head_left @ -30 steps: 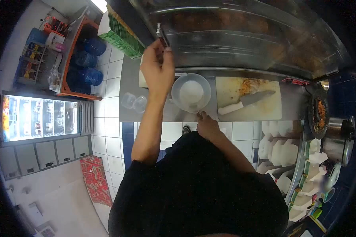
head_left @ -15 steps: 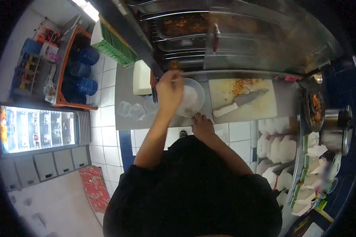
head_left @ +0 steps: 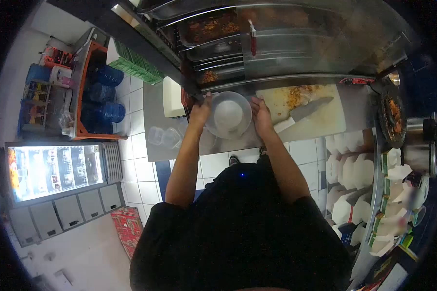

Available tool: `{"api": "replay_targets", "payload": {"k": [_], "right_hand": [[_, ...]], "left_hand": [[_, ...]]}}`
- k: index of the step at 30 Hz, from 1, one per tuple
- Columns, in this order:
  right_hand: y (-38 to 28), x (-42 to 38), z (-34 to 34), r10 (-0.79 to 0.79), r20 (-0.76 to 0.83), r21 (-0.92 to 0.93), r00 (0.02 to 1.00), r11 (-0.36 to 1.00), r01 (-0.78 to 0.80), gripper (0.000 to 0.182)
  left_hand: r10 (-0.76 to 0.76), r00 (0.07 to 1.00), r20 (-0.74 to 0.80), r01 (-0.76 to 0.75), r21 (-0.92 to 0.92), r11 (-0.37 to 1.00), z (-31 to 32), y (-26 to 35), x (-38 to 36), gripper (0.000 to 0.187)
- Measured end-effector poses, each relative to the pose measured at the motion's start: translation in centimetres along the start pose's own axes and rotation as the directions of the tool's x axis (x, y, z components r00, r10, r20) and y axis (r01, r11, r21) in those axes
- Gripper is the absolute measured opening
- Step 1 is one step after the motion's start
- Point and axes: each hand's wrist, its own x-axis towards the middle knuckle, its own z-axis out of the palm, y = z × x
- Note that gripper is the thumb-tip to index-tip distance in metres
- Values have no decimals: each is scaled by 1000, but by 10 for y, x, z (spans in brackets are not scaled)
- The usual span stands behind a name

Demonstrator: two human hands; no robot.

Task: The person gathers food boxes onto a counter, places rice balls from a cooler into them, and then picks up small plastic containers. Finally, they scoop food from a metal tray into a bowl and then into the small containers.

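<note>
A round, translucent plastic bowl (head_left: 244,117) rests on, or just above, the steel counter, with a whitish patch at its middle that I cannot make out. My left hand (head_left: 201,109) has its fingers closed at the bowl's left rim. On the opposite side, my right hand (head_left: 261,113) grips the right rim. Right of that hand lies a white cutting board (head_left: 325,123) with chopped orange-brown bits (head_left: 297,96). A broad knife (head_left: 311,109) with a white handle lies across the board, its handle end partly behind my right hand.
Small clear plastic cups (head_left: 163,137) stand left of my left forearm, near a cream container (head_left: 172,98). Beyond the bowl is a glass-fronted cabinet (head_left: 296,41) with food trays. A stone mortar (head_left: 392,116) and a metal pot (head_left: 419,145) are at far right, above open cartons (head_left: 357,172).
My left hand has come down from above the bowl's left side onto its rim. My right hand has moved from the near edge to the right side. The view has shifted slightly.
</note>
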Motion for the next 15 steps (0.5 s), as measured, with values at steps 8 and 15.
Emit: {"api": "replay_targets", "payload": {"k": [8, 15], "right_hand": [[-33, 18, 19, 130, 150, -663, 980, 749, 2, 74], [-25, 6, 11, 32, 50, -638, 998, 770, 7, 52]], "left_hand": [[-199, 783, 589, 532, -468, 705, -8, 13, 4, 95], [-107, 831, 546, 340, -347, 874, 6, 13, -11, 72]]}}
